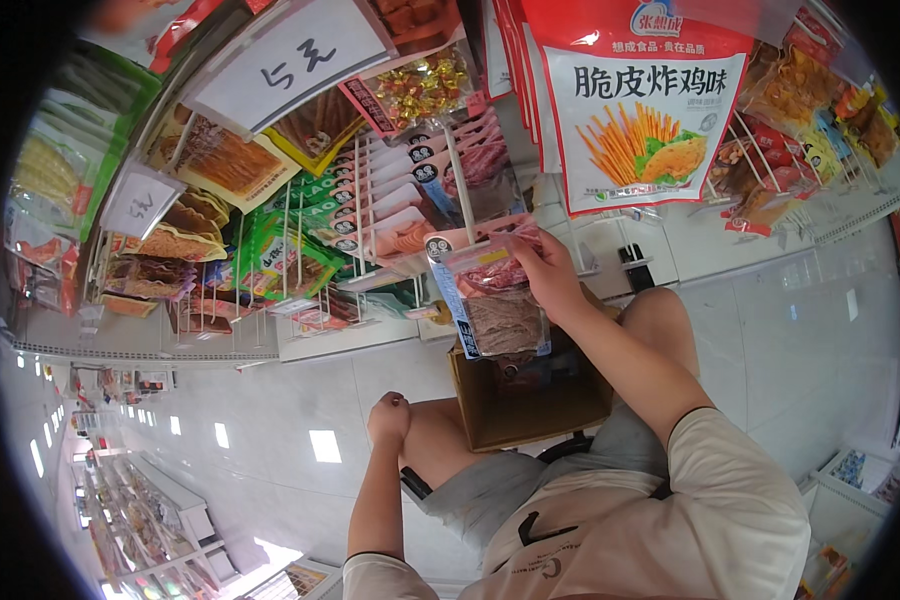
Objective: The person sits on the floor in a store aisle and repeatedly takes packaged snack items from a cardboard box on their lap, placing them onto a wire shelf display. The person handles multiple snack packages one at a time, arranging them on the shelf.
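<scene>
Right hand (pixel 550 275): was clamped by thumb and fingers on the upper right edge of a pink-topped meat-snack packet (pixel 505 325).
Meat-snack packet: hung face-out at the centre of the frame, just below the row of pink hanging packets (pixel 400 215) and overlapping the upper part of the cardboard box (pixel 462 400).
Left hand (pixel 390 415): was well apart from the right, fingers curled in, near the left knee at lower centre; whether it held anything could not be told.
Hook rack: metal display hooks (pixel 457 175) crowded the upper centre, with green snack packets (pixel 285 262) to their left and a large red-and-white snack-stick packet (pixel 650 120) to the right.
Snag risk: the packet's top could have caught or torn on a hook end if pushed on askew or tugged hard.
Drop risk: the one-sided grip might have let the slick film swivel or slip toward the box.
Hidden: the packet's hang hole, the tips of some right fingers, and most of the box's dark inside.
Cut off: the red-and-white packet's top, at the upper edge.
</scene>
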`<move>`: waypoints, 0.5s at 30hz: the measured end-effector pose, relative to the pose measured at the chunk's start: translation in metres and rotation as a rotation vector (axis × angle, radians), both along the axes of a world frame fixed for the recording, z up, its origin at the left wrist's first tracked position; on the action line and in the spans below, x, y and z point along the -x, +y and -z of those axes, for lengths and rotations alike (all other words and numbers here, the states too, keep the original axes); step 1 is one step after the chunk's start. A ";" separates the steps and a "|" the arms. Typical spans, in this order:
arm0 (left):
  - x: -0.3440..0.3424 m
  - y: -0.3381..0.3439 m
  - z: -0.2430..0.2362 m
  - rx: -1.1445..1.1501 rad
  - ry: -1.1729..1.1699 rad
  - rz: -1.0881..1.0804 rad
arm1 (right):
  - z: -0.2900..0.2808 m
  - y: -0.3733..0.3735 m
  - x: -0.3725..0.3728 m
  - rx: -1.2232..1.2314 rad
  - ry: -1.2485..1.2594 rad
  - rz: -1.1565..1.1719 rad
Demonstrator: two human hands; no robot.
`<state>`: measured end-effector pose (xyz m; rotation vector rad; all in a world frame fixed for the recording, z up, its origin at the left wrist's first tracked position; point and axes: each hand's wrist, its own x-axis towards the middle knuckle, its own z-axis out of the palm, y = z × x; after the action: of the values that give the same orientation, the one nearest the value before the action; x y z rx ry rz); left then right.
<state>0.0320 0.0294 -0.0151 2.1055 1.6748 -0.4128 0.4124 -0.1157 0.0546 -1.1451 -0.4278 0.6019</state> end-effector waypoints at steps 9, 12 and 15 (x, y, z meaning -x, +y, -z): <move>-0.007 -0.002 -0.005 -0.006 0.021 -0.007 | -0.003 0.004 0.006 -0.011 0.054 0.003; -0.005 -0.002 -0.003 0.008 0.022 -0.013 | -0.002 0.008 0.004 -0.052 0.121 0.009; -0.003 0.000 -0.001 0.018 0.006 -0.023 | -0.001 0.017 -0.009 -0.018 0.187 -0.035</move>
<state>0.0353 0.0296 -0.0136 2.0724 1.6908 -0.4265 0.4210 -0.0987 0.0559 -1.0552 -0.2928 0.7279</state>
